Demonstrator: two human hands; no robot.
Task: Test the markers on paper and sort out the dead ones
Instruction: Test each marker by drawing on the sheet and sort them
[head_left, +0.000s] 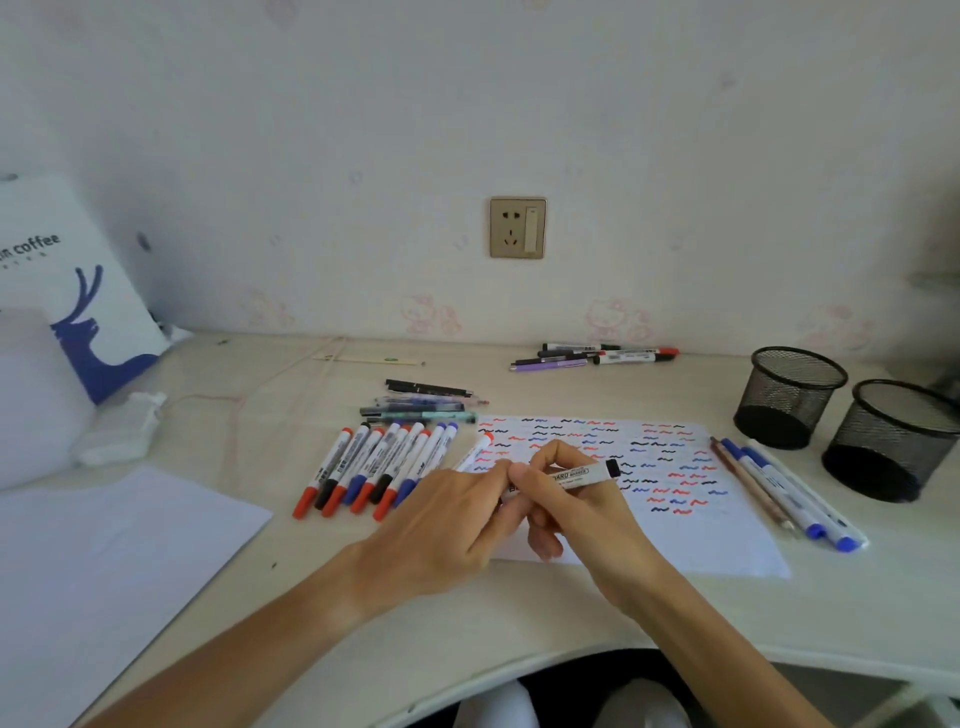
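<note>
— Where does the head view look from?
— From above the near edge of the desk (519, 623), forward and down, facing the wall socket (518, 227) straight ahead.
— How near?
— Close: the forearms enter from the bottom, and the scribbled paper (675, 519) lies just below the socket in frame.
— Any second view?
— Only this one; nothing is shared.
</note>
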